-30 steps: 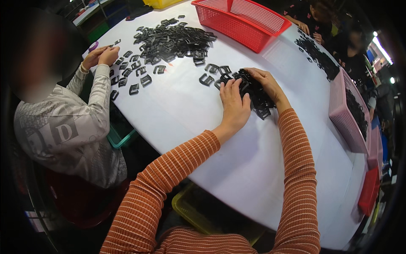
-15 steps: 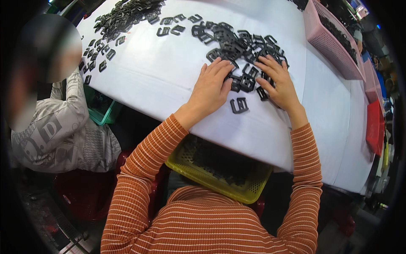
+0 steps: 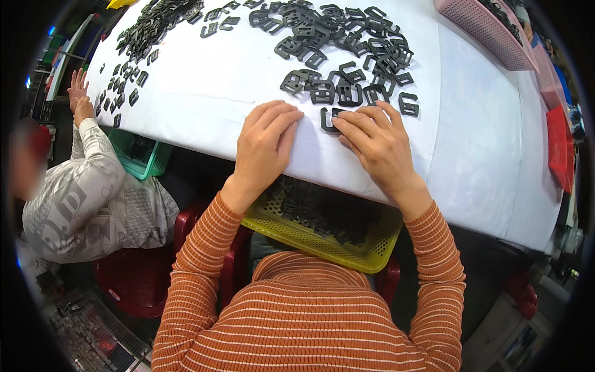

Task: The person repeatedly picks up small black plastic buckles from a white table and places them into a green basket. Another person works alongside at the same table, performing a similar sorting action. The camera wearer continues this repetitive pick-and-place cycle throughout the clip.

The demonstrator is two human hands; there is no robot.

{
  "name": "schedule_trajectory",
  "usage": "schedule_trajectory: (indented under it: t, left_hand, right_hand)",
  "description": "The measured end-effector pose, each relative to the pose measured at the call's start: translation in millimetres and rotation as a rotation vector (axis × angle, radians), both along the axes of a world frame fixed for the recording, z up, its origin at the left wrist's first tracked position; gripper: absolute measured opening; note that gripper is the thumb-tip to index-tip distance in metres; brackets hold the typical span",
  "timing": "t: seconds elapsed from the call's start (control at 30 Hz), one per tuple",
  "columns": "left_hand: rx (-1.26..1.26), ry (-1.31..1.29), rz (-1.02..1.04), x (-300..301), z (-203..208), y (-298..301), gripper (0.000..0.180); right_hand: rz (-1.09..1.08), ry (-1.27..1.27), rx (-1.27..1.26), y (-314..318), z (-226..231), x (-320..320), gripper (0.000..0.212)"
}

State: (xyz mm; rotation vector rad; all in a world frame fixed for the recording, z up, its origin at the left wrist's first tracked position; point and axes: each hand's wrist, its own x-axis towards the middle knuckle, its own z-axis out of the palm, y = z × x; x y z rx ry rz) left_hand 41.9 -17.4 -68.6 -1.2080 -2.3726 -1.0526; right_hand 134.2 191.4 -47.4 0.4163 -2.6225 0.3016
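A loose pile of black plastic buckles (image 3: 310, 31), flat pieces with slots and open sides, lies on the white table in front of me. Several buckles (image 3: 322, 92) have spread out at the pile's near edge. My right hand (image 3: 378, 139) has its fingertips on one buckle (image 3: 326, 120) nearest the table edge, its thumb tucked toward the forefinger. To the left of that piece, my left hand (image 3: 265, 136) rests near the edge with fingers bent and pressed together. Anything under those fingers is hidden.
Below the table edge sits a yellow-green basket (image 3: 375, 260) of black pieces. Pink baskets (image 3: 489, 37) and a red tray (image 3: 559, 149) stand at the right. Another black pile (image 3: 152, 28) lies far left, near a co-worker (image 3: 80, 186) beside a green basket (image 3: 158, 162).
Both my hands have drawn back from the pile toward the table edge, the left one further left. Several buckles now lie spread nearer me. The co-worker's hands are now raised, and the view has shifted.
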Motion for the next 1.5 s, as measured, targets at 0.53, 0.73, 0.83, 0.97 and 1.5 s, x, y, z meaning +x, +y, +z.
schedule_trajectory:
  t: [0.53, 0.73, 0.83, 0.97, 1.5]
  left_hand:
    - [0.049, -0.018, 0.100, -16.5, 17.8, 7.0, 0.029]
    - [-0.150, 0.110, 0.043, -59.5, 11.4, 3.6, 0.031]
    - [-0.033, -0.229, 0.089, -53.2, 21.4, -1.4, 0.026]
    - [-0.001, -0.680, 0.177, -41.1, 39.9, -2.1, 0.020]
    - [-0.123, -0.329, -0.088, -81.9, 27.6, 29.6, 0.025]
  right_hand:
    - [-0.076, -0.047, 0.043, -15.7, 14.8, -3.2, 0.020]
    - [-0.282, -0.253, -0.488, -0.3, 47.4, 6.3, 0.019]
    - [-0.268, -0.207, -0.330, 6.0, 45.8, -4.1, 0.022]
    - [-0.288, -0.090, -0.059, -0.9, 31.1, -27.0, 0.026]
    - [-0.162, -0.170, -0.013, -6.9, 27.2, -24.2, 0.029]
